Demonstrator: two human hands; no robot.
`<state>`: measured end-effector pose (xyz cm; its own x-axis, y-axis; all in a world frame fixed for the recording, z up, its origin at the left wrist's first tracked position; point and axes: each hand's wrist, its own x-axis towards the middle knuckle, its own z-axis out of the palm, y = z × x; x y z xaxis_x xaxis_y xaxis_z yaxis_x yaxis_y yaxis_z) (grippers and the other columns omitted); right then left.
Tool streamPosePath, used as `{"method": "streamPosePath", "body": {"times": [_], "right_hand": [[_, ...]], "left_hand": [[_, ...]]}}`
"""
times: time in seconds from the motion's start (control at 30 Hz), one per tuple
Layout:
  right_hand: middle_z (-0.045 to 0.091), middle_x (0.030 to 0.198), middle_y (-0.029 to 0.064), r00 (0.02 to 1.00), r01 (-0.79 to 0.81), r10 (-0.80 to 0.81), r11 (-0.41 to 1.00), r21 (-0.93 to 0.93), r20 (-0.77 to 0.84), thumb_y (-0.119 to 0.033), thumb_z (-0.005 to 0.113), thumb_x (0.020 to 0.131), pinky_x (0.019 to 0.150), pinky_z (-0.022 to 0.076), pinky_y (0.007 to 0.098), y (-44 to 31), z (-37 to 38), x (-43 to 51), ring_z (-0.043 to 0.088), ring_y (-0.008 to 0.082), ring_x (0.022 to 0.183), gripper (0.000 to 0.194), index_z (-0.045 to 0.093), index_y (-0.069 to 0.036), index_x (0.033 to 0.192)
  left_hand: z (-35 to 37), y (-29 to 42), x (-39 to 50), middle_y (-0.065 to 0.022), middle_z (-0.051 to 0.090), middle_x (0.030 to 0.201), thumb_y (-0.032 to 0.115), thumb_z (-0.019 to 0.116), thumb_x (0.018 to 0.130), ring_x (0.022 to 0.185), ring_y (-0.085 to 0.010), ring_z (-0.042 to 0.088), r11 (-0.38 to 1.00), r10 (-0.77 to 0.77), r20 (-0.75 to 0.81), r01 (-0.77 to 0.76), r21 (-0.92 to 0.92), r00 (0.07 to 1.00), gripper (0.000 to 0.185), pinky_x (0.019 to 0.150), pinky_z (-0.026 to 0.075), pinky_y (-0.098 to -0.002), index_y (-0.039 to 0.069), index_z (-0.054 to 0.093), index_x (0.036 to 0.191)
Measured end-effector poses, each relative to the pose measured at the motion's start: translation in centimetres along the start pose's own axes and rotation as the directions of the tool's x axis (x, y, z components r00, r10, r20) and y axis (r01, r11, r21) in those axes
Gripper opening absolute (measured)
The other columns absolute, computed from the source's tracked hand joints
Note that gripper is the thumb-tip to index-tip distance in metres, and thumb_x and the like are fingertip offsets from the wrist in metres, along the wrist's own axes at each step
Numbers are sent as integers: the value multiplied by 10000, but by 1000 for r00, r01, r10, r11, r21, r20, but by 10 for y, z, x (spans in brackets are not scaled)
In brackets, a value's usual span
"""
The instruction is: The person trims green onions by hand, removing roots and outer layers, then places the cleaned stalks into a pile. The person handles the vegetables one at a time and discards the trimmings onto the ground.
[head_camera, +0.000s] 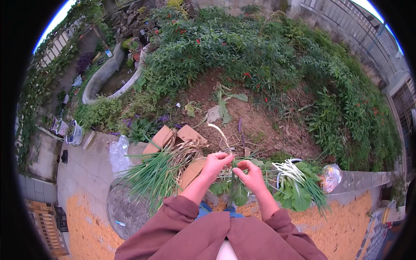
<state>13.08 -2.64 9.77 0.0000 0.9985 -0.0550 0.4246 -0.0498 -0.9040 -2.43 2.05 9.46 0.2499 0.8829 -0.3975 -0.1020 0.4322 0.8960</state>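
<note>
My left hand (216, 165) pinches a green onion (232, 169) between thumb and fingertips, near a pale, dry, curved strip (219, 130) that rises above the fingers. Close on its right, my right hand (252, 175) has its thumb and forefinger at the same onion; whether it grips the onion is unclear. A heap of green onions (151, 174) with brown, dry roots or husks lies left, on and beside an opened cardboard box (191, 172). To the right, white-stemmed green onions (294, 172) rest over leafy greens (298, 195) in a basin (278, 177), mostly hidden.
A clear plastic bag (120, 154) lies left on the low ledge, and a filled plastic bag (331, 177) sits right of the greens. Chili pepper plants (227, 42) grow beyond bare soil (256, 130). Orange grains (87, 224) are spread on the paving, beside a round stone slab (125, 208).
</note>
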Motion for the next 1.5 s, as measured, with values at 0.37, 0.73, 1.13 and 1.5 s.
{"method": "streamPosePath", "body": {"times": [0.37,0.73,1.13,1.5], "right_hand": [[593,897,28,965,-220,134,881,418,225,-151,554,836,724,435,237,7,-5,9,533,81,777,253,553,18,1024],[524,745,1,895,-371,122,740,561,430,-252,437,900,565,402,210,2,5,24,495,73,629,207,516,-62,929],[578,687,67,982,-65,59,998,26,179,-242,430,872,591,425,321,4,0,33,558,201,636,209,554,-76,890],[575,711,102,927,-135,201,967,-217,316,-288,416,843,628,413,358,-12,-45,-13,553,279,696,251,571,-92,819]], "left_hand": [[2,6,-5,12,583,706,180,616,792,647,-47,486,963,223,64,-230,140,973,202,592,406,-218,-2,624,878],[-2,14,16,-54,571,672,195,646,745,608,-103,514,761,315,37,-276,587,948,208,562,417,-248,-10,614,763],[-12,12,23,-74,561,712,152,598,768,614,-160,523,580,625,-6,-459,673,781,157,572,414,-270,-4,594,760],[-74,14,62,-102,516,686,199,523,812,594,-247,519,630,732,-455,-251,735,507,210,540,398,-336,22,557,705]]}}
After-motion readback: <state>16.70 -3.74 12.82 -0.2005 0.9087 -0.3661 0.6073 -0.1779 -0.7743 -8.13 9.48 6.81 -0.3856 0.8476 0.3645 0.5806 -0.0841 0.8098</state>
